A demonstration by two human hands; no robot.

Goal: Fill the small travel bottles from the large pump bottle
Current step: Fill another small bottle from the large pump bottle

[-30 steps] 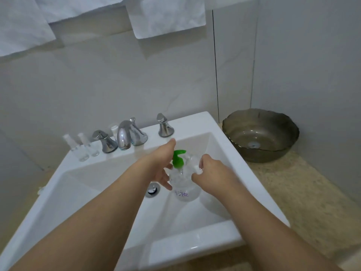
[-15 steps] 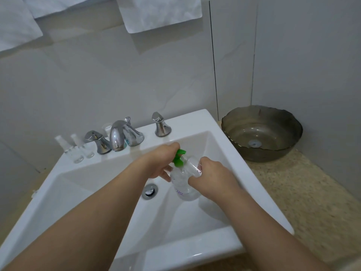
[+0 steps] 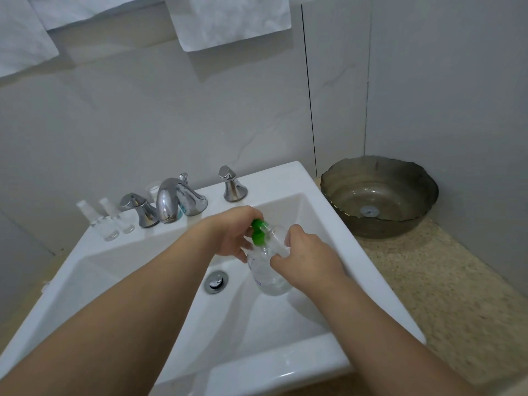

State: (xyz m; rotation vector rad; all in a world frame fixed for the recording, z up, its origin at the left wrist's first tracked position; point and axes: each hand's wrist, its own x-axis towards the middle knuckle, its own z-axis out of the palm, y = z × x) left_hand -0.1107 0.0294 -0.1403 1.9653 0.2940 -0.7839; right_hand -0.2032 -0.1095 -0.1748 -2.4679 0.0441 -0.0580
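Observation:
The large clear pump bottle (image 3: 268, 278) with a green pump head (image 3: 258, 232) stands in the white sink (image 3: 323, 221), right of the drain. My left hand (image 3: 228, 235) curls over the green pump head from the left. My right hand (image 3: 303, 258) holds a small clear travel bottle (image 3: 278, 238) tilted against the pump's nozzle; its fingers hide most of it. Two more small travel bottles (image 3: 98, 224) stand on the sink's back ledge at the far left, apart from both hands.
A chrome faucet (image 3: 171, 201) with two handles lines the back ledge, with a small clear cup (image 3: 153, 190) behind it. The drain plug (image 3: 215, 281) lies left of the pump bottle. A dark glass bowl (image 3: 377, 195) sits on the speckled counter (image 3: 428, 295) at right.
My left hand has closed down over the green pump head, which now shows less. My right hand has brought the small bottle closer against the nozzle. The large bottle stays in place.

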